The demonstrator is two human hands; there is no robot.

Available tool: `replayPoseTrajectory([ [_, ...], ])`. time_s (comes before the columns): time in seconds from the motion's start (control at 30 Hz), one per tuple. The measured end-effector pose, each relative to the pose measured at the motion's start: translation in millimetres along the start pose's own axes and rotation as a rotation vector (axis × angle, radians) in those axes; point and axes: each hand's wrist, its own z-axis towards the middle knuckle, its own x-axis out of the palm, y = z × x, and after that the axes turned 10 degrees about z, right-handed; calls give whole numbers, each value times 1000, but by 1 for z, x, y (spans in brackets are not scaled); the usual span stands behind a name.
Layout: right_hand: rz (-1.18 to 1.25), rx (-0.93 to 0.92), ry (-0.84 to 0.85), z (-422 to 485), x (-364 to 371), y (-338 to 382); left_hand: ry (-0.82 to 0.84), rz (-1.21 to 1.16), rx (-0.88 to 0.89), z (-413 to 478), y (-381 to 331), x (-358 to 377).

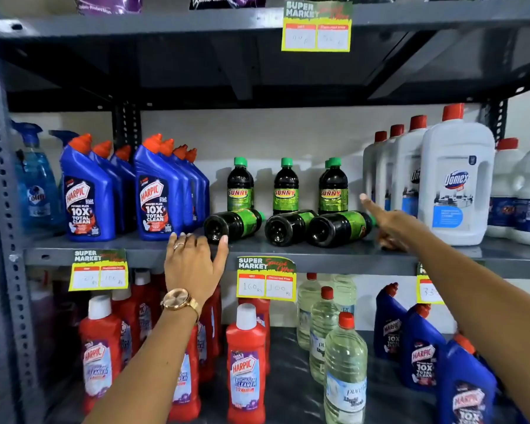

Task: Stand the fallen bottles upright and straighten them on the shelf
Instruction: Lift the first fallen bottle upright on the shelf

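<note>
Three dark Sunny bottles with green labels lie on their sides on the middle shelf (288,250), bases toward me: a left one (231,224), a middle one (288,227) and a right one (338,228). Behind them stand upright Sunny bottles (285,186) with green caps. My left hand (193,264) rests at the shelf's front edge, fingers spread, thumb just below the left fallen bottle's base, holding nothing. My right hand (390,223) reaches in beside the right fallen bottle's cap end, index finger stretched toward the back, empty.
Blue Harpic bottles (156,194) stand left of the fallen ones; white Domex jugs (455,185) stand right. Blue spray bottles sit at far left. The lower shelf holds red Harpic bottles (247,362), clear bottles (344,371) and more blue Harpic. Yellow price tags (266,278) hang on shelf edges.
</note>
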Motion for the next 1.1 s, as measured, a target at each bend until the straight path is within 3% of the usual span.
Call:
replayPoseTrajectory([
  [0.13,29,191,225,15,8,17,-33,1,35,2,2,2],
  [0.27,17,254,289,31,24,22,-110,-23,108,2,11,7],
  [0.37,193,298,253,31,29,16,-143,-46,85,4,11,11],
  [0.53,669,94,-4,20,30,-7,-176,-26,35,3,8,14],
  [0.73,555,-203,-342,8,24,-5,-105,14,9,2,3,11],
  [0.97,264,-373,-287,9,33,7,-84,30,27,0,5,2],
  [1.1,331,-320,-241,11,44,15,-82,17,27,-1,4,2],
])
